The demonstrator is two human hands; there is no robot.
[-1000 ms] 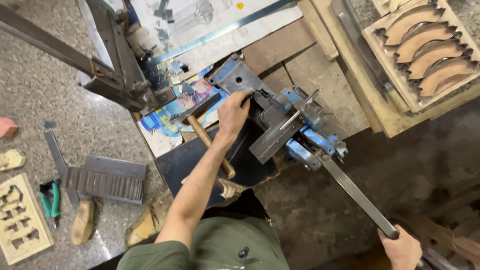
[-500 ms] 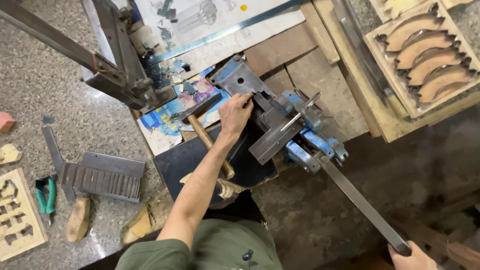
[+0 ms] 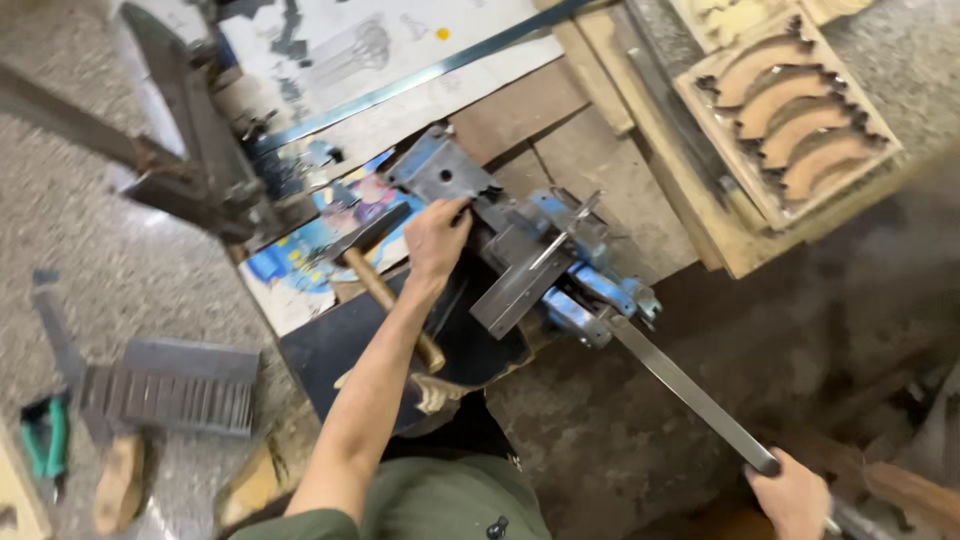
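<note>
Two hands: left hand presses flat on bender; right hand grips lever at bench edge, swung nearer than before.

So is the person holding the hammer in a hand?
No, the hammer lies on the bench while the left hand rests on the metal machine and the right hand grips the long lever.

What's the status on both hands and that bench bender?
Left hand pressed on the metal piece in the blue bending machine. Right hand gripping the long lever end. Hammer lies beside the left forearm, apart.
</note>
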